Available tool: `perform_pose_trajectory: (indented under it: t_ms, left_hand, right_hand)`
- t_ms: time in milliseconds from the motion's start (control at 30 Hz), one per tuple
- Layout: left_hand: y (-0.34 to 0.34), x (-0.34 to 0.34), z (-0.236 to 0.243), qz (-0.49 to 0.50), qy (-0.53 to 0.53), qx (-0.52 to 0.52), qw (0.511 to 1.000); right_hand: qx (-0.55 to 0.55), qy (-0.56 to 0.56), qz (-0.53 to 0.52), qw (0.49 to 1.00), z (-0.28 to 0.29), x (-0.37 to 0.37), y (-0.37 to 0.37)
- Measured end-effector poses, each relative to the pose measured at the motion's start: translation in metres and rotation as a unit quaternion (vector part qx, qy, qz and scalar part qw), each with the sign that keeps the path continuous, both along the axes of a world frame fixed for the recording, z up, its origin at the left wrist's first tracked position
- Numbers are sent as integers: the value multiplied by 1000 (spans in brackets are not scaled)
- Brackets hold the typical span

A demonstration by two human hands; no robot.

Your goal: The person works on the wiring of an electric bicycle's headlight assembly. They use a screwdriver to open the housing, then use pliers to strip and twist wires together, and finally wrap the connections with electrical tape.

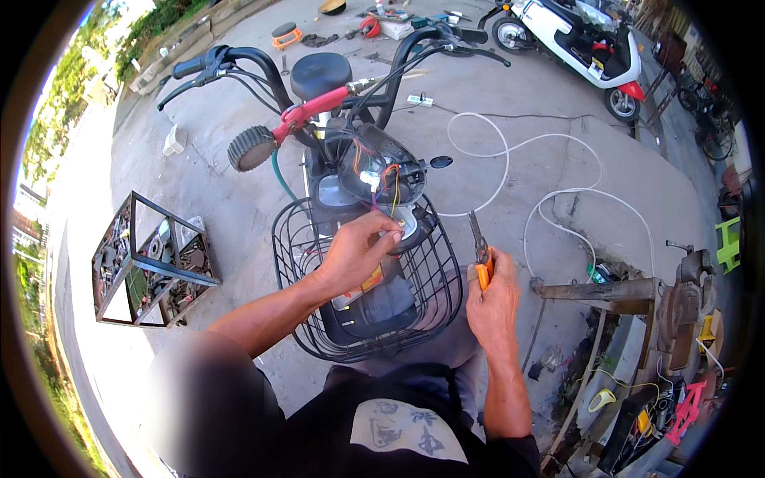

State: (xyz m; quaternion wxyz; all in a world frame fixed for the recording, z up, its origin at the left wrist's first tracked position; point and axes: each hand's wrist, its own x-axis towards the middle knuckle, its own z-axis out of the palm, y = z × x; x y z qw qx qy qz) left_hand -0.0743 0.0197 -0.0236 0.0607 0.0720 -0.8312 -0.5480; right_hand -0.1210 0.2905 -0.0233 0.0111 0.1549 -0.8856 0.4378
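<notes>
My left hand [356,253] is over the black wire basket [452,307] of an electric scooter, thumb and fingers pinched together. Thin coloured wires [394,199] run down to those fingertips from the opened headlight housing [406,171]; the pinched end itself is mostly hidden. To the right of the basket, my right hand [496,299] is closed round the orange handles of pliers [478,233], whose dark jaws point up and away. A white connector [370,180] sits among the wires inside the housing. Across the handlebar lies a red tyre inflator [315,109] with a round black gauge.
On the left stands a metal-framed rack [151,263] of tools and parts. A pale hose [602,190] loops over the concrete to the right. Nearer right is a workbench [602,291] with a vise [692,291]. A white scooter [570,48] is parked at the far right.
</notes>
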Motion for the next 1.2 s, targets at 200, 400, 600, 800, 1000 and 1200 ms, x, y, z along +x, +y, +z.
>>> perform_pose_trajectory:
  t_ms: [200,400,600,800,1000,1200]
  left_hand:
    - [-1,-5,-2,9,11,36,999]
    - [3,-9,-16,-10,19,62,998]
    - [5,11,7,6,35,-146,989]
    - [2,1,8,-13,94,-136,986]
    - [9,-6,5,4,133,-124,983]
    - [-4,-4,-6,-7,131,-87,988]
  right_hand:
    - [-49,27,-19,998,-3,22,32]
    - [-73,122,-145,979,-6,75,124]
    - [121,372,-326,861,19,140,242]
    - [260,399,-589,653,48,249,337]
    - [341,106,-821,445,38,378,499]
    - [309,-114,-859,392,30,411,565]
